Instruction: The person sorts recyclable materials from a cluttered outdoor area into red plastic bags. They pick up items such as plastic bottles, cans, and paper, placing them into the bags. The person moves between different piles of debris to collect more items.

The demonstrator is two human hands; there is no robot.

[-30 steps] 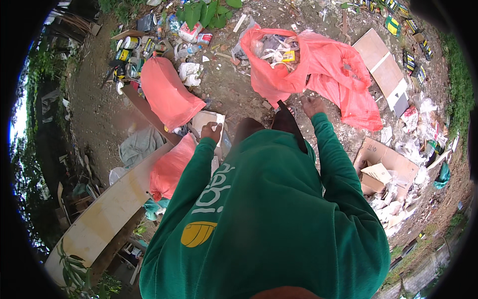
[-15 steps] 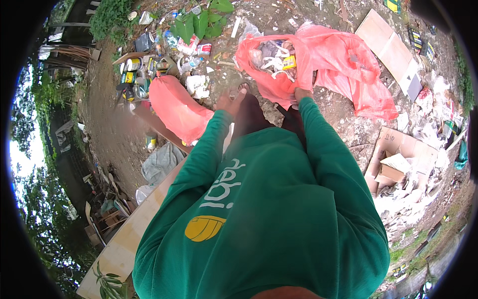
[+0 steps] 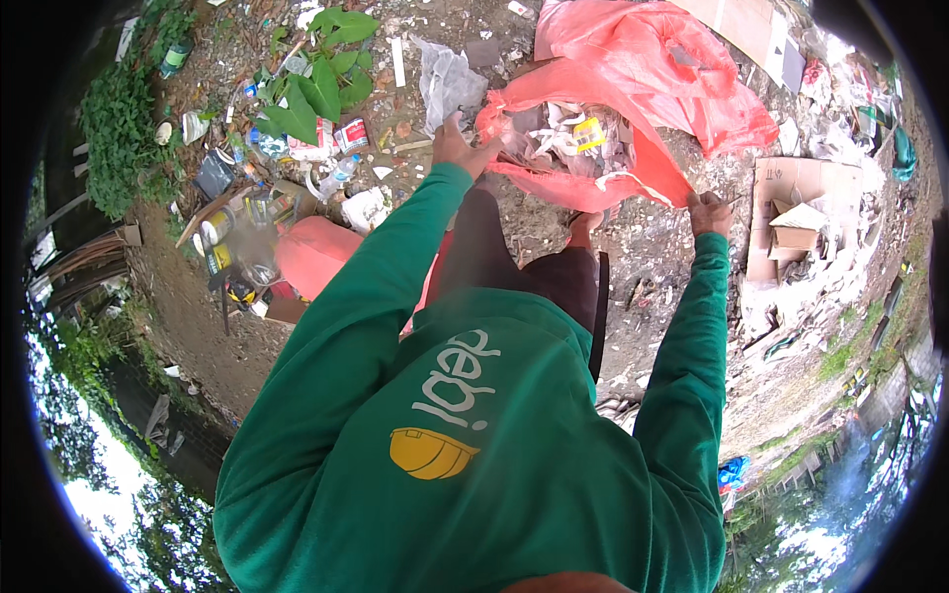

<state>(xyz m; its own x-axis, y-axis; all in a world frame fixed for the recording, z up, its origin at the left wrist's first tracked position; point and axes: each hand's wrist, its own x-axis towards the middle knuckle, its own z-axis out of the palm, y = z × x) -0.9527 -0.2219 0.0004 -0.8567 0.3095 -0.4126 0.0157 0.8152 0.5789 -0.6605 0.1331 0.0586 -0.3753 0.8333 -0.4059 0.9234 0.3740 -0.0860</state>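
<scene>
A red woven sack (image 3: 682, 168) lies on the ground in front of me, its mouth pulled wide and facing up. White and grey scraps and a yellow packet (image 3: 588, 134) show inside it. My right hand (image 3: 710, 212) is closed on the near right corner of the sack's rim and holds it stretched out. At the left side of the mouth is my left hand (image 3: 462, 150), its thumb and fingers apart, the thumb close to the rim. Whether that thumb touches the sack is unclear. Clear crumpled plastic (image 3: 450, 84) lies just beyond the left fingers.
Another red sack (image 3: 314, 255) sits left, partly behind my left arm, beside paint cans and bottles (image 3: 232, 232). A torn cardboard box (image 3: 803, 212) and white debris lie right. A leafy plant (image 3: 321, 89) grows far left, with flat cardboard (image 3: 736, 35) at the back right.
My right hand has moved right, drawing the sack's rim out with it. My left hand has moved forward to the sack's left edge. The view has shifted, and the mouth looks wider.
</scene>
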